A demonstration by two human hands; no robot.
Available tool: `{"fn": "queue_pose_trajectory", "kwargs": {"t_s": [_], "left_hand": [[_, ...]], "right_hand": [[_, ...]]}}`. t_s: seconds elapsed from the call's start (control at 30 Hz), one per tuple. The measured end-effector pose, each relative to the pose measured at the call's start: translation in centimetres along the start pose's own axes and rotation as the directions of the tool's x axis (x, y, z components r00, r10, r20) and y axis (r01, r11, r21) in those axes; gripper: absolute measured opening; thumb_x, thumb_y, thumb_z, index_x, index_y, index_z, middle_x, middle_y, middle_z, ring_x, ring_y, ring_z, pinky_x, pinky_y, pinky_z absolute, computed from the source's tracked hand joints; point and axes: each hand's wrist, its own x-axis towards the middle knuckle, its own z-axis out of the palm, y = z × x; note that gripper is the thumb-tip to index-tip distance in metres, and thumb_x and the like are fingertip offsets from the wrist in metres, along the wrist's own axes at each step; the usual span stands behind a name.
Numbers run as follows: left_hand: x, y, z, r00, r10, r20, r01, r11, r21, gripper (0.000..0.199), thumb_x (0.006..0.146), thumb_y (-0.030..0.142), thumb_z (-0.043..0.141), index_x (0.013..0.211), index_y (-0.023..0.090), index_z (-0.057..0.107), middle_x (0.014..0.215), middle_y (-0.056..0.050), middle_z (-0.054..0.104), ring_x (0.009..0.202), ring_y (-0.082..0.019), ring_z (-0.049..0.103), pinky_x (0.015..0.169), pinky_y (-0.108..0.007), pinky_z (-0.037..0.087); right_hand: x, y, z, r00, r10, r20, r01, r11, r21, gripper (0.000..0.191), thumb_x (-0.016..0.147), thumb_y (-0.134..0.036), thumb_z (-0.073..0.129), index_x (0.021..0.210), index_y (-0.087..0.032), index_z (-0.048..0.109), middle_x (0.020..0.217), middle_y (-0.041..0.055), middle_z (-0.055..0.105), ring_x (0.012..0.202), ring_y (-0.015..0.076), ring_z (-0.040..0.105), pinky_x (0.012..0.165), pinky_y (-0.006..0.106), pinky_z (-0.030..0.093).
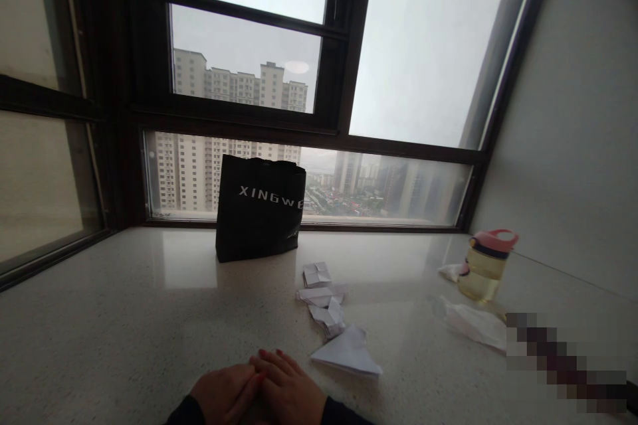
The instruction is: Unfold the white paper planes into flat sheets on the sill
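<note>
At the bottom of the view my left hand (218, 390) and my right hand (292, 386) rest together on the speckled white sill (119, 332). The fingers of my right hand lie stretched out over those of my left, which are mostly hidden. No object shows in either hand. Just right of my hands lies a folded white paper triangle (349, 352). Beyond it, in a row toward the window, are a bulky folded paper piece (329, 317), a flat pointed paper piece (321, 295) and a creased paper square (317, 274).
A black bag (262, 219) with white lettering stands against the window (419, 46). To the right are a bottle with a pink lid (486, 265) and crumpled white tissue or plastic (471, 322). A dark pixelated object (563, 362) lies at the right edge.
</note>
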Motion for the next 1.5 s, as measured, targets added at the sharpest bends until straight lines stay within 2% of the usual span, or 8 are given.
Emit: {"fn": "queue_pose_trajectory", "kwargs": {"t_s": [0.63,1.07,1.33,1.5], "left_hand": [[0.07,-0.04,-0.10,1.000,0.024,-0.006,-0.024,1.000,-0.017,0.052,0.082,0.044,0.007,0.077,0.022,0.053,0.079,-0.002,0.062,0.071,-0.014,0.057,0.057,-0.019,0.042],[0.18,-0.31,0.28,1.000,-0.005,0.012,0.005,1.000,-0.006,0.052,0.082,0.043,0.006,0.076,0.022,0.053,0.076,-0.003,0.062,0.068,-0.015,0.057,0.058,-0.021,0.043],[0.16,-0.25,0.13,1.000,0.002,0.019,-0.002,1.000,-0.014,0.053,0.082,0.043,0.006,0.077,0.021,0.054,0.077,-0.004,0.062,0.069,-0.016,0.058,0.058,-0.022,0.043],[0.11,-0.10,-0.07,1.000,0.007,0.015,-0.007,1.000,-0.010,0.052,0.082,0.044,0.006,0.077,0.022,0.054,0.079,-0.004,0.062,0.071,-0.016,0.057,0.058,-0.021,0.042]], "right_hand": [[0.04,-0.02,0.05,1.000,0.015,0.022,-0.013,0.995,-0.097,0.043,0.080,-0.046,0.037,0.113,-0.018,0.039,0.120,0.0026,0.044,0.112,0.0160,0.033,0.092,0.031,0.029],[-0.09,0.13,0.07,1.000,-0.006,0.006,0.007,0.998,-0.067,0.043,0.081,-0.047,0.034,0.113,-0.018,0.039,0.121,0.0028,0.043,0.112,0.0170,0.034,0.092,0.032,0.029],[0.00,0.00,0.03,1.000,0.009,0.017,-0.007,0.995,-0.095,0.047,0.078,-0.049,0.039,0.113,-0.018,0.038,0.120,0.0031,0.044,0.112,0.0168,0.034,0.092,0.031,0.029],[-0.02,-0.13,-0.21,1.000,0.013,0.024,-0.011,0.995,-0.099,0.041,0.082,-0.044,0.035,0.114,-0.018,0.037,0.122,0.0016,0.042,0.113,0.0152,0.032,0.093,0.031,0.029]]}}
